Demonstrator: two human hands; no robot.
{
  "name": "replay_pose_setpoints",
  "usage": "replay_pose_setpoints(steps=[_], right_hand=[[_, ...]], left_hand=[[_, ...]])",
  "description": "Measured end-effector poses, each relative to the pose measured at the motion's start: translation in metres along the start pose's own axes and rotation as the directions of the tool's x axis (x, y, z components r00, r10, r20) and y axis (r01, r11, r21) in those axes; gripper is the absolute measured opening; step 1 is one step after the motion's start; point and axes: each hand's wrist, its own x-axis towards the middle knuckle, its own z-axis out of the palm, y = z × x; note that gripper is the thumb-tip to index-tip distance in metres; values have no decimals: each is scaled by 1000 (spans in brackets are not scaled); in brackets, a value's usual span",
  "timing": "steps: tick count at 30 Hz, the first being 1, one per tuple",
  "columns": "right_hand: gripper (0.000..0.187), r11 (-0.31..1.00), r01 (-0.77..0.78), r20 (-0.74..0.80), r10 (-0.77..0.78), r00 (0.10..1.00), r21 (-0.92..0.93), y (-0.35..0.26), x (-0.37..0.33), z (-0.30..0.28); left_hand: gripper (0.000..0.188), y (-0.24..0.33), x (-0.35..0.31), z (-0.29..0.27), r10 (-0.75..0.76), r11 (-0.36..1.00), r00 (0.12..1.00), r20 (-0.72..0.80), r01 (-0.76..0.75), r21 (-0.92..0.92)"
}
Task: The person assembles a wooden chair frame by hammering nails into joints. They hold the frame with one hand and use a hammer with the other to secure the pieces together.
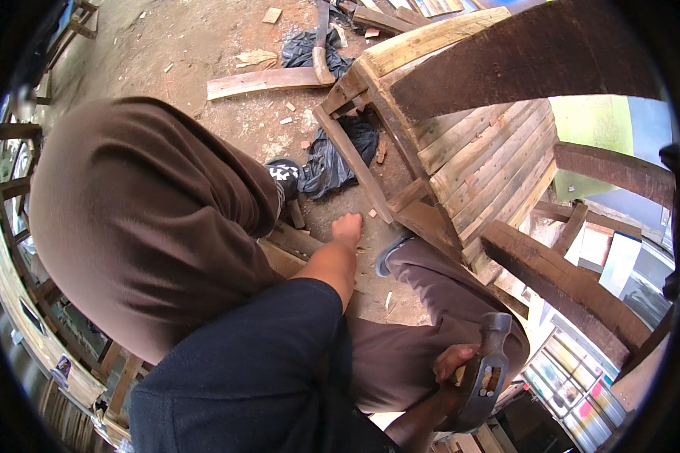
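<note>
My left arm reaches down between my knees, and my left hand is closed low over the ground, beside a wooden leg of the slatted wooden piece. Whatever its fingers may hold is hidden. By my right thigh, my right hand is curled round a hammer close to its dark metal head. The hammer's head points up toward me, and most of its handle is out of sight. The slatted piece stands on the ground ahead to the right, with dark curved boards across and beside it.
Crumpled black plastic lies by my left foot. A curved plank rests farther off on the dirt floor, among wood scraps. More timber is piled at the back. Wooden frames line the left side.
</note>
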Motion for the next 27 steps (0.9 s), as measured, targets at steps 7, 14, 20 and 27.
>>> replay_pose_setpoints(steps=[7, 14, 20, 27], right_hand=[[33, 989, -123, -96, 115, 989, -77, -4, 2, 12], [34, 979, -163, -100, 151, 983, -120, -9, 3, 16], [35, 970, -103, -33, 98, 995, -219, -12, 8, 14], [34, 929, -366, -182, 351, 919, -56, -29, 12, 23]], left_hand=[[24, -16, 12, -7, 243, 948, 965, 95, -257, 190], [16, -19, 11, -8, 316, 913, 948, 32, -313, 260], [17, -20, 9, -8, 174, 960, 984, -27, -164, 226], [17, -17, 6, -12, 161, 968, 987, 18, -161, 194]])
